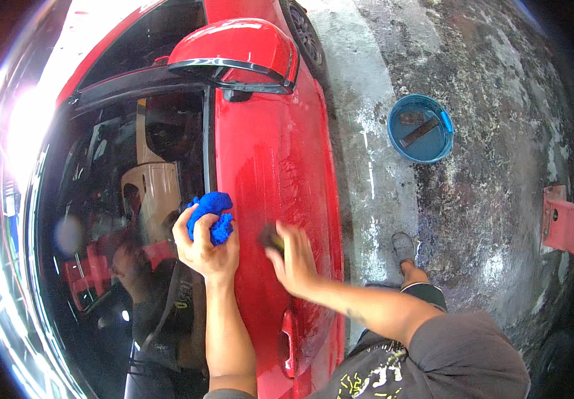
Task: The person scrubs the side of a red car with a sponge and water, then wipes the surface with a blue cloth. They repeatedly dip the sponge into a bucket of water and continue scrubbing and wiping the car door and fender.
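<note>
Bunched in the fingers of my left hand (212,258) is a bright blue cloth (211,205). That hand is over the lower edge of the dark side window (101,219), next to the red car door (250,159). On the door's outer face, my right hand (295,261) closes around a small dark pad (269,237), slightly smeared by motion. Its underside is hidden, and I cannot tell its exact kind. Around it the red paint looks wet, with streaks and droplets.
The red side mirror (240,50) juts out ahead of my hands, and a door handle (289,342) is nearer me. A blue bucket (391,136) with dark pieces inside stands on the stained concrete floor (493,133). A red metal piece (563,223) is at far right.
</note>
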A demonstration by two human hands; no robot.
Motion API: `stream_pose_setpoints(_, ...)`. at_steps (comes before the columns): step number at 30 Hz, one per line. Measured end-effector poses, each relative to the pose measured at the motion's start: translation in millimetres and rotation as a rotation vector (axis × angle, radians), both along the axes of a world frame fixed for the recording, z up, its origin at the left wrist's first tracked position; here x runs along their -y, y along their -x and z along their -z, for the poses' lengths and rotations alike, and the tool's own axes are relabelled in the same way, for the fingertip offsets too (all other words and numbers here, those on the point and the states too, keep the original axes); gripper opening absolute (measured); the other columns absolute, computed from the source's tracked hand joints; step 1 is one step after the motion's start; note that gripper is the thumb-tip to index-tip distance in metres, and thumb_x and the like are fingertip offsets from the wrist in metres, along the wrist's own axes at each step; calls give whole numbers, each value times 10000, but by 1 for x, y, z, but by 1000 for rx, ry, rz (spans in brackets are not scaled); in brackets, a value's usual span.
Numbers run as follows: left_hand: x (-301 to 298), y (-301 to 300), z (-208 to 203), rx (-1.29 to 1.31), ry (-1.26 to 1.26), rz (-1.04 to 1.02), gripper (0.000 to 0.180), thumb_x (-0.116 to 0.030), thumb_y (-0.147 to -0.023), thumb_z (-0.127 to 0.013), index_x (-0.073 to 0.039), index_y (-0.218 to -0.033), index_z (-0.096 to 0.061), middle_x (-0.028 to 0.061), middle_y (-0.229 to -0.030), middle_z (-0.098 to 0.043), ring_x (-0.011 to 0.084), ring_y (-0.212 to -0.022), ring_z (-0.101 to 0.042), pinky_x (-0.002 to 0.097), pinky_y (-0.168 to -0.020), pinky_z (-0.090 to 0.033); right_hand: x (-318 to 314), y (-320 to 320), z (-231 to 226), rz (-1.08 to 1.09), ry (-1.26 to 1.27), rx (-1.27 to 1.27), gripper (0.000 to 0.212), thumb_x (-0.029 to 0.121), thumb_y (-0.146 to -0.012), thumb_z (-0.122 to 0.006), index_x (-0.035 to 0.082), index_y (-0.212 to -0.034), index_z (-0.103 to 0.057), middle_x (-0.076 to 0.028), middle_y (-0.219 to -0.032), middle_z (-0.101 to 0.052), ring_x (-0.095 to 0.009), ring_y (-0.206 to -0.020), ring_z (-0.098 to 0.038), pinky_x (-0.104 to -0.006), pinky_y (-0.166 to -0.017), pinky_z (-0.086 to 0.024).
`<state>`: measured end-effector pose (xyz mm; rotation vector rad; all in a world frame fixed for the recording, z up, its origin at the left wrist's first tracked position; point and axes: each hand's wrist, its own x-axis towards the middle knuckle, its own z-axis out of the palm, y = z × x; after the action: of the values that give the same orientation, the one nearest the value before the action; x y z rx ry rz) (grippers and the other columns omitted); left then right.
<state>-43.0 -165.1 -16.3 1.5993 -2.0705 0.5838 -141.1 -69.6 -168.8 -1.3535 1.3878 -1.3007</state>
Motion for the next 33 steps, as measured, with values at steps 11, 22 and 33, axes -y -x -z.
stream_pose_setpoints(11,1,5,-3,45,-63,-45,365,-114,-684,-907,-151,-1000,-728,170,-1278,-683,409,-1123,-709,506,-936,-594,-20,105,66,-188,-317,114,532,247,-1043,-645,-30,-1484,-535,-261,-1360,-640,-428,-1293,-621,-509,-1130,-477)
stream_pose_setpoints(22,93,13,4,-25,128,-4,302,-93,-704,-914,-100,-846,-648,165,-1146,-688,373,-1007,-701,482,-870,-587,198,55,-42,-13,321,-120,570,225,-970,-786,49,-1472,-582,-166,-1322,-667,-381,-1219,-645,-520,-1019,-504)
stream_pose_setpoints(33,106,6,15,-149,290,72,369,-59,-678,-929,-127,-912,-652,186,-1210,-672,394,-1044,-689,509,-895,-576,232,18,-32,101,317,-161,605,188,-927,-802,93,-1492,-608,-149,-1351,-668,-375,-1211,-628,-527,-1006,-477)
